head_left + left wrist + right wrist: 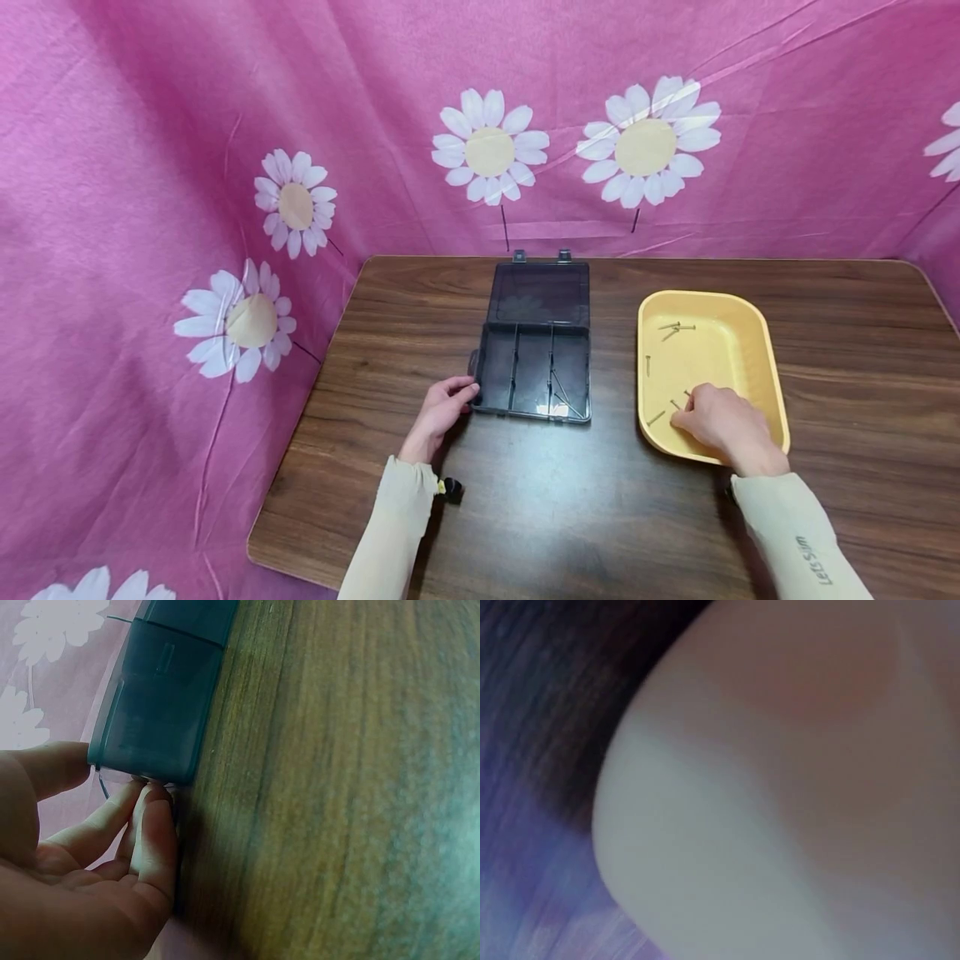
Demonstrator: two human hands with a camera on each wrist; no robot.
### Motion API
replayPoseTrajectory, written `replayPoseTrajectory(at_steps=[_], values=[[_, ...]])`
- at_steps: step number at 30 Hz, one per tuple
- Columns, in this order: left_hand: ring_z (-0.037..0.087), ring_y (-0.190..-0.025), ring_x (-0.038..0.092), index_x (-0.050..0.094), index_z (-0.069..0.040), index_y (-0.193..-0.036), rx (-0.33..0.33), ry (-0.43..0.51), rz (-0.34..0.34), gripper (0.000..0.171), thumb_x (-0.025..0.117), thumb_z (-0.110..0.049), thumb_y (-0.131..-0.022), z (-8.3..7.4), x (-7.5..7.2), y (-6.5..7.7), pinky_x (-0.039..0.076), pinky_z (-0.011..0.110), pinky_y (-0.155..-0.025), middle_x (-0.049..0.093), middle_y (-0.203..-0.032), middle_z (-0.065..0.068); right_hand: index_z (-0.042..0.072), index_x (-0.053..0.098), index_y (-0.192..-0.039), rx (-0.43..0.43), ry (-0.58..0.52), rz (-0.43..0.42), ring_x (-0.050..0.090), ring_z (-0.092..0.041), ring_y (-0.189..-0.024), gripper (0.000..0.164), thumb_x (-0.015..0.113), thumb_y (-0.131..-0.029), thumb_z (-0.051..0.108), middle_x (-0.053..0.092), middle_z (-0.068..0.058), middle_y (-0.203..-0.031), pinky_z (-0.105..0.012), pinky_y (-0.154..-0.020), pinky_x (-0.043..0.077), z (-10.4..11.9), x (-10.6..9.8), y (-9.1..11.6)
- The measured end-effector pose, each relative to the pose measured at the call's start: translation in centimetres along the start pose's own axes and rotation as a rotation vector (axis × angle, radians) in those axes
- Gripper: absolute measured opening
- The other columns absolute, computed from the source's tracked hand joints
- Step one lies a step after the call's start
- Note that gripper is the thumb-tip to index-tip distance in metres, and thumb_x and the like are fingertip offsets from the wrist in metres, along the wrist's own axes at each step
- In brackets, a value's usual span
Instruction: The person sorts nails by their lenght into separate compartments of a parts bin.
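In the head view, a dark translucent compartment box point(533, 367) lies with its lid point(540, 293) folded back. Long thin metal screws point(567, 403) lie in its right compartment. My left hand point(441, 408) holds the box at its left front side. The left wrist view shows the thumb at the rim and bent fingertips point(157, 796) against the end wall. My right hand point(726, 425) reaches down into a yellow tub point(759, 333), fingers bent among the screws near its front. Its fingertips are partly hidden, so whether they pinch a screw cannot be told.
More screws point(677, 328) lie toward the tub's back, one point(648, 365) by its left wall and one point(656, 417) near the front left. Box and tub stand apart on a brown wooden table point(570, 517). A pink flowered cloth point(390, 108) hangs behind and to the left.
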State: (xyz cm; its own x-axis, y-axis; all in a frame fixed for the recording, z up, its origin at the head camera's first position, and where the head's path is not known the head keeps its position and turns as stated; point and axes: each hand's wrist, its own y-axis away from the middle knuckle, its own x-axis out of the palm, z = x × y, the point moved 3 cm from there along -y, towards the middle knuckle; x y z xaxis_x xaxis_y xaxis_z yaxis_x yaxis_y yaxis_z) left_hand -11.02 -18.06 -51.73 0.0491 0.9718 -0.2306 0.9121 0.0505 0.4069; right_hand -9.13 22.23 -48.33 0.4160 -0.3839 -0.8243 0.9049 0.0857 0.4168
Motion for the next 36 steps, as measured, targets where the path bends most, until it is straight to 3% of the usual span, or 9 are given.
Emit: replayPoseTrajectory(at_steps=[9,26,36], values=[[0.014,-0.087,0.06,0.062,0.003,-0.122,0.004,-0.002,0.005,0.036,0.062,-0.017,-0.093,0.13,-0.08,0.0,0.052,0.025,-0.078,0.061,-0.122,0.018,0.017,0.045,-0.055,0.011,0.027,-0.014,0.044,-0.021,-0.057,0.027,0.06,-0.074,0.03,0.042,-0.002,-0.059,-0.032,-0.045,0.031,0.13,0.49,-0.1],[0.013,-0.083,0.059,0.062,0.003,-0.121,-0.002,-0.001,0.003,0.036,0.063,-0.017,-0.092,0.12,-0.06,0.03,0.051,0.023,-0.075,0.062,-0.119,0.017,0.017,0.044,-0.055,0.007,0.039,-0.035,0.043,-0.02,-0.054,0.029,0.059,-0.075,0.032,0.039,-0.001,-0.058,-0.032,-0.043,0.03,-0.13,0.54,0.01],[0.017,-0.087,0.06,0.061,0.006,-0.123,0.001,0.001,0.006,0.038,0.062,-0.018,-0.093,0.05,-0.1,0.04,0.053,0.03,-0.079,0.063,-0.117,0.017,0.015,0.044,-0.061,-0.006,0.018,-0.142,0.041,-0.02,-0.054,0.021,0.05,-0.079,0.025,0.04,-0.002,-0.058,-0.032,-0.043,0.028,-0.24,0.04,0.21]])
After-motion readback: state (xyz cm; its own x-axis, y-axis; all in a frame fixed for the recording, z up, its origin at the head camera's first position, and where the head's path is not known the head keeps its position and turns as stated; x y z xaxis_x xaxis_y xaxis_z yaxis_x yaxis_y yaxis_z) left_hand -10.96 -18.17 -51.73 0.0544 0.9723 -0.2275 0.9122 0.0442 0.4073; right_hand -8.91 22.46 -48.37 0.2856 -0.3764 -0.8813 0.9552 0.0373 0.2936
